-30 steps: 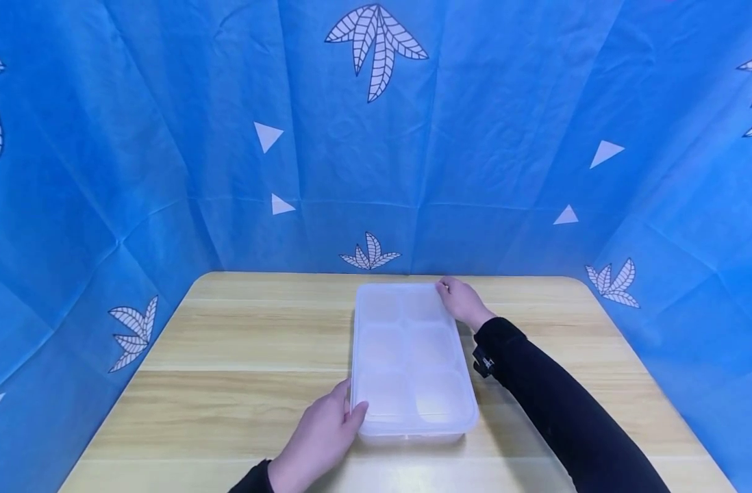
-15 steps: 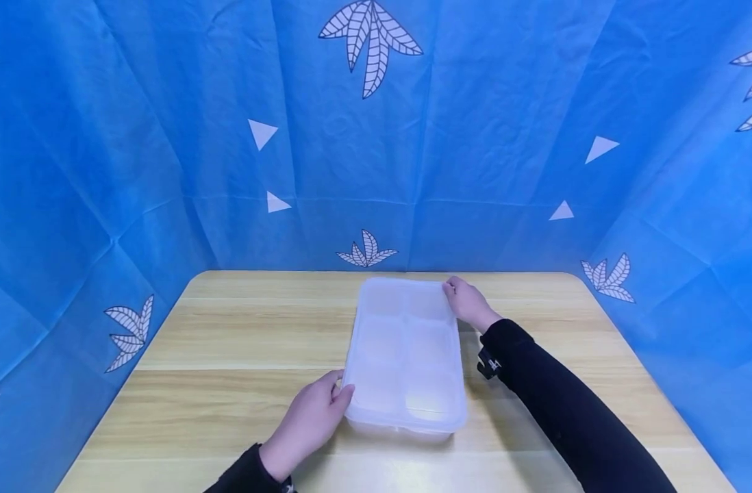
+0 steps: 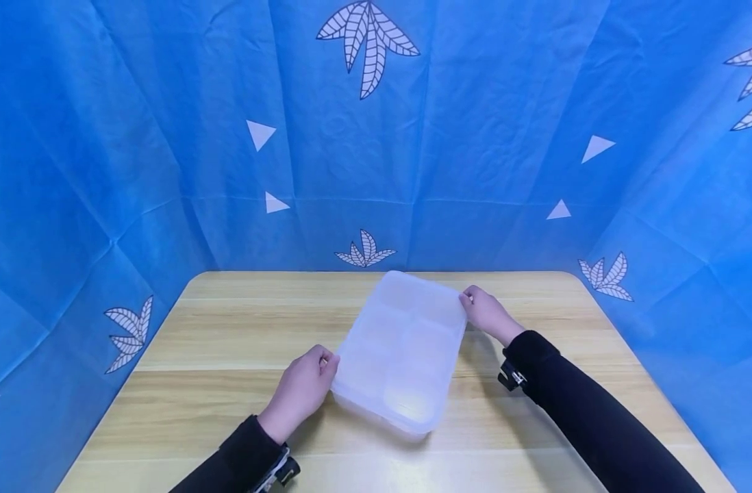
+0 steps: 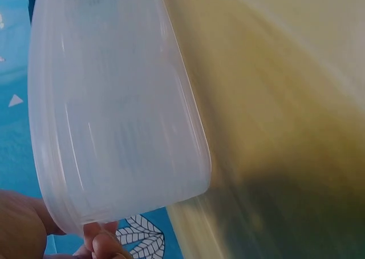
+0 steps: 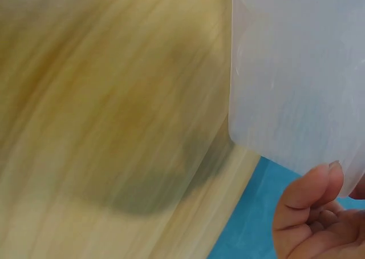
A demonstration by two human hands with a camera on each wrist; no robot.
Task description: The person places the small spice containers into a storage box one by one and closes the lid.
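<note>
A translucent white plastic food storage box [image 3: 400,349] with a lid sits at a slant between my hands; divided sections show faintly through its top. My left hand [image 3: 298,392] pinches its near left corner at the rim. At the far right corner, my right hand [image 3: 490,315] pinches the rim. In the left wrist view, thumb and fingers [image 4: 105,245] grip the rim of the box [image 4: 122,110] at its lower corner. Curled fingers [image 5: 308,199] meet the box's edge in the right wrist view. Whether its base touches the table cannot be told.
The light wood-grain table [image 3: 228,335] has rounded far corners. A blue curtain [image 3: 499,103] with white leaf and triangle prints surrounds it at the back and both sides. Black sleeves with small wrist devices [image 3: 513,375] cover both arms.
The box has turned clockwise, its far end shifting right and its near end left. My left hand has moved left and farther away; my right hand has moved right and slightly nearer.
</note>
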